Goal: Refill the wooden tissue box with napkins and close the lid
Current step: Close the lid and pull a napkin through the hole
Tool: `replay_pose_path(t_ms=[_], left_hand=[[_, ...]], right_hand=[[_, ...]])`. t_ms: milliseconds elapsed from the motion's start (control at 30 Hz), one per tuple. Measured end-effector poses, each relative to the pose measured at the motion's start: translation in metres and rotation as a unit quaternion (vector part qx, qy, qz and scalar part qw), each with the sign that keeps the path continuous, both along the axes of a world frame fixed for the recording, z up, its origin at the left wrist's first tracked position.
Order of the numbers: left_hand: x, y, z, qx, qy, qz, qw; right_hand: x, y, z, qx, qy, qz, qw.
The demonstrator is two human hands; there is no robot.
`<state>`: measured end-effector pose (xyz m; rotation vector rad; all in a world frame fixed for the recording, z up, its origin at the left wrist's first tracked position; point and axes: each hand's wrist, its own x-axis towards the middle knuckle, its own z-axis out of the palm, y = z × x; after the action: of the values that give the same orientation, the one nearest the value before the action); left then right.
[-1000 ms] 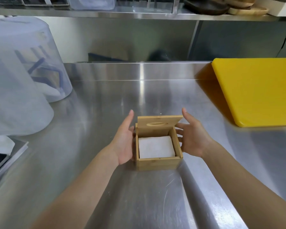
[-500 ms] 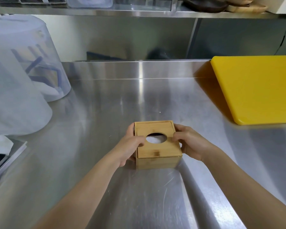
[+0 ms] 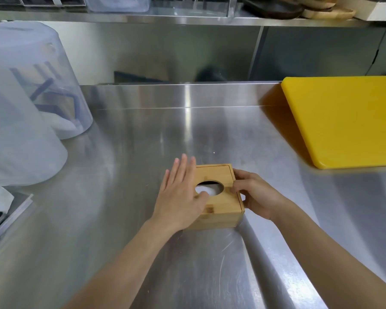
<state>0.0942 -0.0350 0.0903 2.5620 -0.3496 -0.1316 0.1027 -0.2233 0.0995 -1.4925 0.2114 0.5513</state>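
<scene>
Left of the wooden tissue box (image 3: 218, 197), well apart from it, two cloudy plastic covers (image 3: 20, 108) stood on the steel counter (image 3: 143, 253). The box itself stood on the counter near its front, in the middle of the view.

The left hand (image 3: 179, 197) lay flat on the left part of the lid (image 3: 223, 201), fingers spread and straight, and its thumb reached to the edge of the round opening, where the white napkins (image 3: 209, 190) showed. One second before, the lid stood upright and the napkins lay open to view; half a second before, it was already down with both hands curled on its sides. Now the left hand had opened flat on top, as if to press.

On the right side of the box, the right hand (image 3: 256, 195) gripped the lid's edge and the box wall with bent fingers. Well to the right of the box lay a yellow cutting board (image 3: 343, 121).

I judge the box was refilled and closed, so the task seemed almost finished; only letting go remained.
</scene>
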Motion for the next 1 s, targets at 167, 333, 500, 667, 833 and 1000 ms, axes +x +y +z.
replay_pose_path(t_ms=[167, 333, 500, 667, 833, 1000], left_hand=[[-0.007, -0.013, -0.014, 0.124, -0.097, -0.04, 0.987], [-0.006, -0.014, -0.019, 0.134, -0.081, -0.034, 0.987], [-0.008, -0.014, -0.019, 0.118, -0.09, -0.021, 0.989], [-0.008, -0.015, -0.021, 0.094, -0.101, -0.017, 0.99], [-0.01, -0.015, -0.021, 0.068, -0.112, -0.013, 0.991], [-0.008, -0.014, -0.023, 0.054, -0.13, -0.008, 0.99]], right_hand=[[-0.002, 0.002, -0.003, -0.016, -0.009, -0.037, 0.999], [-0.004, 0.003, -0.004, -0.055, -0.004, -0.075, 0.996], [-0.002, 0.013, -0.008, -0.238, -0.13, -0.118, 0.955], [-0.006, 0.022, -0.008, -0.47, -0.374, -0.062, 0.797], [-0.004, 0.03, 0.003, -0.522, -0.364, 0.104, 0.764], [0.001, 0.039, 0.013, -0.571, -0.253, 0.256, 0.737]])
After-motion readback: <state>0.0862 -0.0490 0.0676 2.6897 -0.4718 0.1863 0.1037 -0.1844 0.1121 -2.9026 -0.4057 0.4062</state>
